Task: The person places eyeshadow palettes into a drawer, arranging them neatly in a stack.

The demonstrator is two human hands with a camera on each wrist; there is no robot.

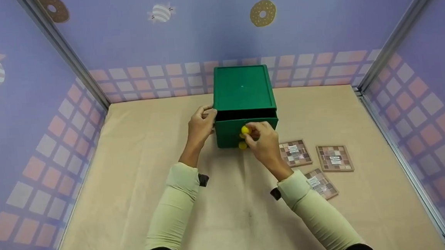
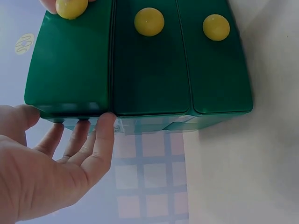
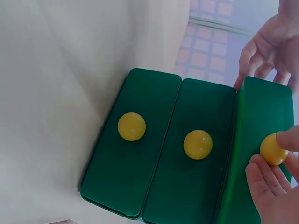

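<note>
A green box of three stacked drawers point(image 1: 242, 87) stands toward the back of the table, each drawer front bearing a round yellow knob. The top drawer point(image 3: 261, 116) sticks out a little, leaving a dark gap below the box's top edge in the head view. My right hand point(image 1: 263, 142) pinches the top drawer's yellow knob point(image 3: 273, 150) between thumb and fingers. At the left side of the box, my left hand point(image 1: 201, 126) touches the top drawer's side edge with extended fingers point(image 2: 103, 140). The middle knob point(image 2: 149, 21) and the bottom knob point(image 2: 216, 27) are untouched.
Right of the box lie three flat square tiles with a brown mosaic pattern and white labels: one near the box point(image 1: 295, 153), one farther right point(image 1: 335, 158), one partly behind the right sleeve point(image 1: 321, 184). Patterned walls point(image 1: 217, 36) enclose the cloth-covered table point(image 1: 132, 165).
</note>
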